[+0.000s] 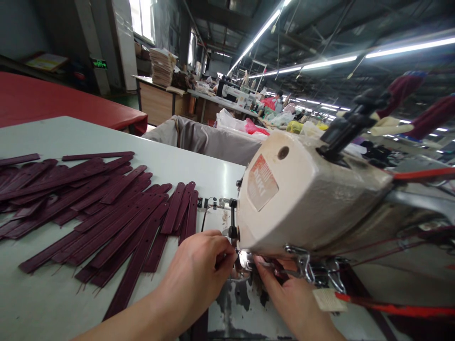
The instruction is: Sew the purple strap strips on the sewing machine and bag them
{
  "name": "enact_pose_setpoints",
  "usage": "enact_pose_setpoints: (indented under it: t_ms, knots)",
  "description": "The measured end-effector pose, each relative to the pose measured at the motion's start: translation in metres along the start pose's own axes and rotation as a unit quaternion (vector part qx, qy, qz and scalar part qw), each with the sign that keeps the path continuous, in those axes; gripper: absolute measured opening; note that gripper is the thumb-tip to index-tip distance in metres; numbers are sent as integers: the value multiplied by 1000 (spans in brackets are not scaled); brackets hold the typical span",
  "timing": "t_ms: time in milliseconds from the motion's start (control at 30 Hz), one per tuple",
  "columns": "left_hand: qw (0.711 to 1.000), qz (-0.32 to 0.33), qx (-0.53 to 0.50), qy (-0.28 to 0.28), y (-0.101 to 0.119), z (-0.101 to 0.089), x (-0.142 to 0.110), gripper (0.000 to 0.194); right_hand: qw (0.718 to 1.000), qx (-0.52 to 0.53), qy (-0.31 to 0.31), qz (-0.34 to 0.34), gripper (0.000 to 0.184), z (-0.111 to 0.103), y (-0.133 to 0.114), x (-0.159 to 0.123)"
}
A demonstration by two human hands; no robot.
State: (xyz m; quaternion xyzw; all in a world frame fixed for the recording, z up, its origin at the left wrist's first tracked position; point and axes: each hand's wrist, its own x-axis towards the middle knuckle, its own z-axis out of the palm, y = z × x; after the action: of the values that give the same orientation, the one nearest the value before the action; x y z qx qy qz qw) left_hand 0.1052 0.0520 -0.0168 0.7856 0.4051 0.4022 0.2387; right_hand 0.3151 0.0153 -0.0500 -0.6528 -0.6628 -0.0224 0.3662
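Note:
A cream-coloured sewing machine head (pixel 313 199) stands over its worn metal bed (pixel 238 308). Close to the needle area, my left hand (pixel 199 270) is closed, thumb and fingertips pinched together; whatever is between them is too small or hidden. Under the machine head, my right hand (pixel 289 298) reaches in from the right beside the shiny presser foot (pixel 245 259). Its fingers are bent together and partly covered by metal parts; a bit of dark maroon shows among them, but I cannot make out what it is. Many maroon straps (pixel 121 232) with stitched edges and loose threads lie to the left.
The straps are heaped on a pale tabletop (pixel 67 137). Behind it hangs a grey cloth-lined bin (pixel 202 137). A red-covered table (pixel 64 102) is at far left. Red rods (pixel 398 308) and threads run along the machine's right side. A stack of boards (pixel 161 66) stands further back.

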Motion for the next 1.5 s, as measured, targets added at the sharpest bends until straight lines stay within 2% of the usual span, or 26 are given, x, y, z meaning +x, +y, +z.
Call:
enact_pose_setpoints:
  t_ms: [100, 200, 267, 367, 567, 800, 1233, 1333, 1500]
  knots:
    - [1000, -19, -13, -14, 2, -1, 1, 22, 999, 8, 38, -5, 46, 14, 3, -1]
    - [999, -28, -21, -26, 3, -2, 2, 23, 989, 17, 145, 6, 52, 30, 5, -4]
    - [999, -33, -24, -35, 3, -2, 2, 22, 982, 20, 186, 14, 53, 36, 6, -6]
    - [998, -38, -27, -39, 2, -1, 1, 23, 987, 26, 159, 12, 53, 36, 8, -7]
    - [998, -32, -42, -18, 3, -1, -1, 23, 995, 29, 94, 9, 49, 21, 11, -9]
    - [998, -13, -67, -16, 2, -5, -1, 27, 997, 36, 63, 2, 39, 12, 5, -7]
    - [998, -29, -54, -29, 3, -4, 0, 26, 999, 51, 5, -8, 34, -1, -7, 2]
    - [998, -28, -43, -37, 4, -4, 1, 27, 997, 57, 46, 0, 37, 10, -9, 3]
    - [998, -29, -40, -42, 2, -2, 0, 28, 980, 48, 191, 27, 46, 35, -9, -1]
